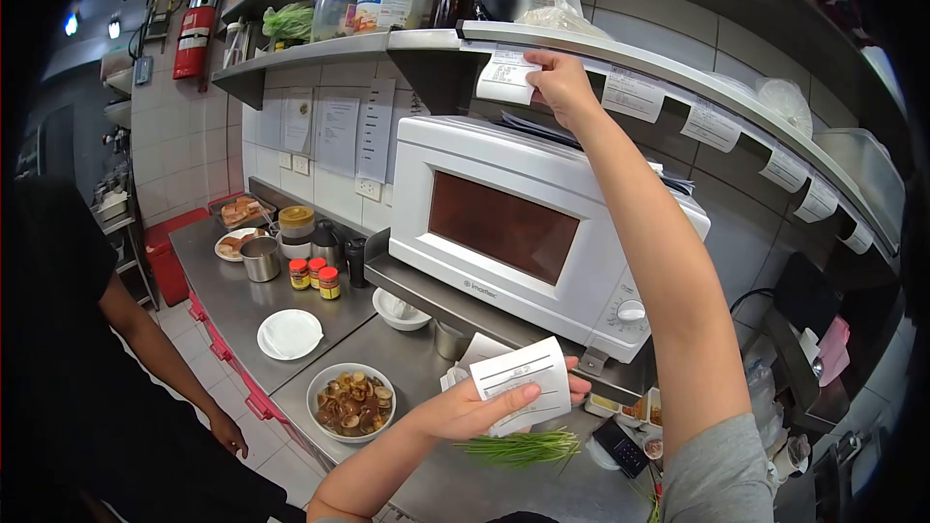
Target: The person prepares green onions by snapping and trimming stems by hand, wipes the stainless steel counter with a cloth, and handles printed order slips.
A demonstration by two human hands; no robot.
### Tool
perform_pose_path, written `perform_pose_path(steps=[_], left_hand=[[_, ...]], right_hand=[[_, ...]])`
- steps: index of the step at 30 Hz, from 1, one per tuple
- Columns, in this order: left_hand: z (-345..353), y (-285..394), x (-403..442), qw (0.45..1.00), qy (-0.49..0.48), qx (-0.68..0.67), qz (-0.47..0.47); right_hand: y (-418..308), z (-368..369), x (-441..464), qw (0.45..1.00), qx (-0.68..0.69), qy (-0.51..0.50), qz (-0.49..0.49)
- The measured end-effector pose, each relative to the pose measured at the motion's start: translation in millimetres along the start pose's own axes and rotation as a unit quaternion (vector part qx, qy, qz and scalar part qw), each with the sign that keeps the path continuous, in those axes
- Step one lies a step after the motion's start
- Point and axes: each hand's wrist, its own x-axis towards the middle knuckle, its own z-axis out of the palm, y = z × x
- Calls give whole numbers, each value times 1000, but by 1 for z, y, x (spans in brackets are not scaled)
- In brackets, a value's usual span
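My right hand [562, 85] is raised to the shelf edge, its fingers pinching a white order slip [508, 77] against the ticket rail [542, 43]. Lower down, my left hand [484, 411] holds printed order slips [524, 380], with the thumb pressed over the front one. Several more slips, such as one hanging ticket [633, 95], line the rail to the right. Below my left hand lies a bunch of green chives [523, 446]. A white microwave [513, 223] stands between my hands and the wall.
A bowl of sliced mushrooms [353, 403], a white plate [290, 334] and several red-labelled jars [317, 275] stand on the steel counter [242, 302]. At the left is a person in black [87, 349], one arm hanging beside the counter. Tubs and bottles fill the shelf above.
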Motion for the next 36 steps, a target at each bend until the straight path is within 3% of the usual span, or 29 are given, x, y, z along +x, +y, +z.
perform_pose_path(steps=[2, 4, 6, 7, 9, 11, 12, 14, 15, 18, 19, 25, 28, 29, 31, 32, 33, 34, 36], left_hand=[[0, -4, -1, 998, 41, 36, -4], [-2, -6, -4, 991, 97, 89, -3], [-4, -6, -7, 973, 167, 160, 9], [-4, -6, -6, 970, 202, 127, 48], [-4, -6, -3, 957, 248, 122, 88], [3, -6, 0, 939, 283, 141, 138], [6, -10, 2, 948, 262, 137, 118], [11, -26, 3, 966, 218, 124, 69], [10, -36, 0, 977, 179, 112, 18], [12, -66, 4, 992, 39, -115, 31], [24, -74, 11, 983, 95, -160, 9], [42, -131, 51, 911, 160, -266, 271], [42, -125, 59, 875, 189, -288, 341], [36, -120, 59, 885, 154, -258, 355], [61, -107, 57, 882, 345, -160, 278], [53, -121, 57, 887, 330, -135, 293], [56, -118, 58, 894, 305, -134, 299], [58, -112, 59, 900, 280, -134, 304], [62, -109, 57, 904, 289, -116, 293]], right_hand=[[-10, -4, -15, 986, -154, -28, -57], [-23, -12, -56, 927, -341, -36, -149], [-10, -22, -105, 869, -405, -40, -281], [-28, -26, -150, 882, -384, -98, -254], [-66, -40, -225, 933, -239, -267, -9], [-74, -54, -273, 920, -238, -310, 8], [-71, -57, -285, 930, -175, -322, 19], [-63, -68, -295, 926, -81, -345, 134], [-62, -71, -299, 937, 0, -316, 147], [-60, -84, -311, 931, 195, -241, 195], [-57, -92, -316, 919, 231, -232, 219], [-39, -129, -360, 829, 384, -209, 349], [-21, -154, -378, 820, 310, -259, 406], [-22, -157, -381, 820, 274, -259, 430], [-14, -168, -387, 828, 157, -323, 431], [-8, -174, -390, 827, 97, -352, 428], [-3, -181, -390, 838, 47, -411, 357], [-3, -187, -390, 855, -85, -434, 270], [-9, -199, -386, 823, -341, -448, 76]])
